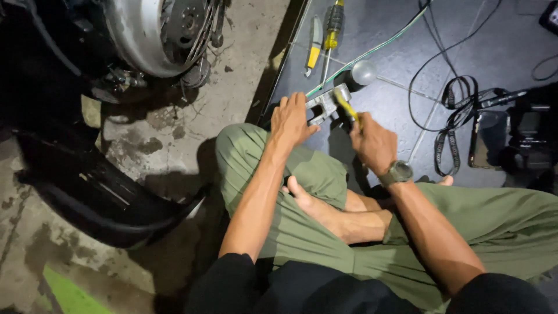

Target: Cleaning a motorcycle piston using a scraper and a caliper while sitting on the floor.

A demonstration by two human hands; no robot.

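**Two hands on a small metal part, seated on the floor**

The person sits cross-legged in olive green trousers (302, 174), bare feet tucked in, at the edge of a dark mat (500, 40). The left hand (290, 122) is closed over one end of a small grey metal part (325, 104), which sits just above the left knee, low over the mat. The right hand (372, 142), with a dark wristwatch (397, 172) on its wrist, is clenched round a yellow-handled tool (347, 106) whose tip meets the metal part. The tool's working end is hidden by the part and partly blurred, so its kind cannot be told for sure; it may be a screwdriver.

Just beyond the part lies a round grey bulb-like object (363, 72) and a thin green-and-white wire (378, 49) that runs slantwise across the mat. Further up the mat lie a yellow-handled screwdriver (332, 26) and, just beside it, a yellow-handled knife (314, 43). To the right are a loop of black strap (450, 125), thin black cables (447, 43) and dark equipment (529, 136).

To the left, on stained concrete floor (174, 134), stand a silver wheel hub (157, 32) and a black plastic body panel (99, 197).
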